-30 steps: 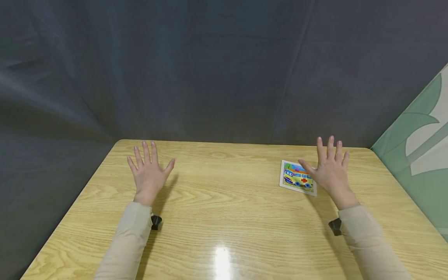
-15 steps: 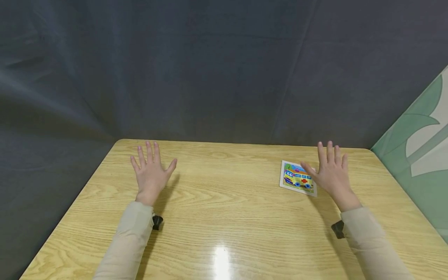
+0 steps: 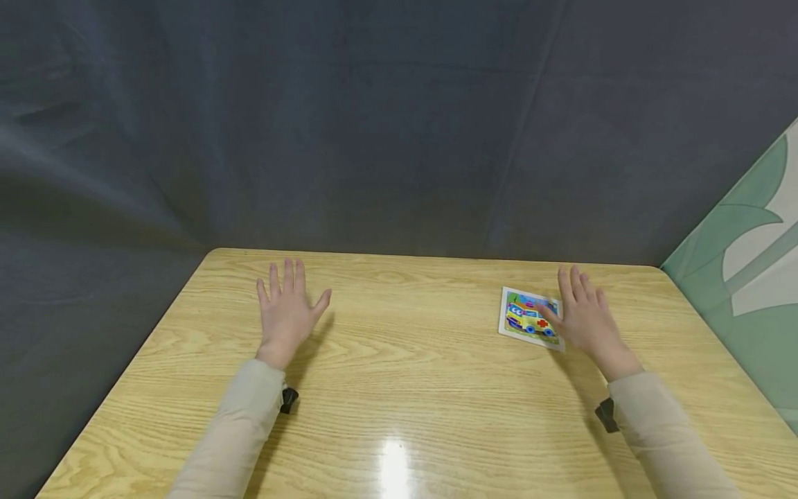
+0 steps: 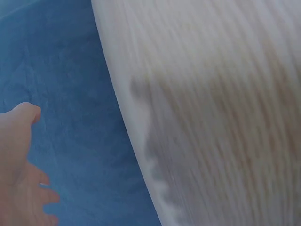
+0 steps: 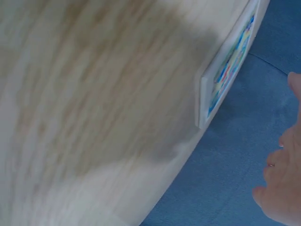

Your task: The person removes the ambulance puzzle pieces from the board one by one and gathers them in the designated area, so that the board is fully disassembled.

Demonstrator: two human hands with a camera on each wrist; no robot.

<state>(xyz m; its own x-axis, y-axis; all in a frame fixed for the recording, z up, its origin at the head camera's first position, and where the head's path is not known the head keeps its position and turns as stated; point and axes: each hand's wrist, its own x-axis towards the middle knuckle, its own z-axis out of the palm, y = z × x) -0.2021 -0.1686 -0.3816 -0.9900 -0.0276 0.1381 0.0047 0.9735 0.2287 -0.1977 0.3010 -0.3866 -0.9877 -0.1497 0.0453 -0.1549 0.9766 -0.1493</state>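
Note:
Over the left part of the table my left hand (image 3: pixel 287 319) hovers with spread fingers and holds nothing. In the left wrist view, that hand (image 4: pixel 19 169) shows at the left edge, apart from the tabletop. A flat white-bordered picture board (image 3: pixel 522 336) with a yellow cartoon ambulance lies at the right of the table. My right hand (image 3: pixel 589 319) is held above the board's right side, its thumb covering a bit of the picture. Seen from the right wrist, the board (image 5: pixel 230 66) has some thickness, and the right hand (image 5: pixel 284 174) stays apart from it.
The wooden table (image 3: pixel 399 360) has rounded far corners. A dark cloth (image 3: pixel 374 125) hangs behind it and along its left. At the right stands a green and white patterned panel (image 3: pixel 754 277). Black wrist devices (image 3: pixel 289 400) sit under both sleeves.
My left hand has shifted right and slightly toward me. My right hand has lowered, its fingers drawing closer together over the board's right edge. The board stays in place.

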